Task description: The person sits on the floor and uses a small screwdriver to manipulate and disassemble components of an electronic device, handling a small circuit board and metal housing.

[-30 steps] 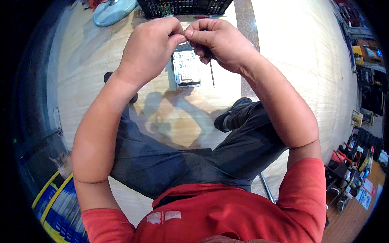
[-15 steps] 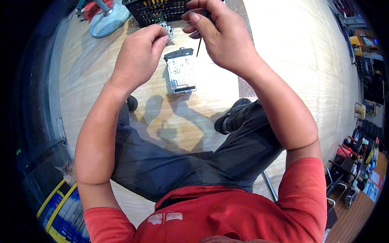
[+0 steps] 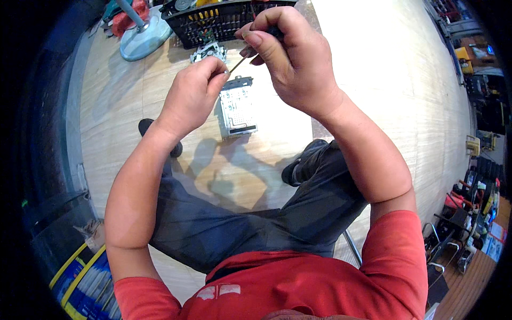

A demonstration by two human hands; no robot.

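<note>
My right hand (image 3: 296, 56) is closed around a screwdriver (image 3: 238, 65), whose dark handle is mostly hidden in the fingers. Its thin shaft slants down to the fingertips of my left hand (image 3: 195, 90). Those fingers are pinched at the screwdriver's tip; a tiny bright bit shows there, too small to name. Below the hands, a silvery metal box-shaped device (image 3: 239, 109) with a dark front panel and a knob lies on the floor. A metal mechanism with a green circuit part (image 3: 209, 52) sits just beyond my left hand.
A black plastic basket (image 3: 194, 29) full of tools stands at the far side. Left of it is a pale round stand base (image 3: 145, 40) with a pole. Tools and parts (image 3: 464, 213) crowd the right edge. Yellow-edged blue packs (image 3: 88, 277) lie lower left.
The screwdriver has swung from nearly upright to a slant, and its tip has met my left fingertips. My left hand has come lower in the picture. The metal mechanism shows more fully.
</note>
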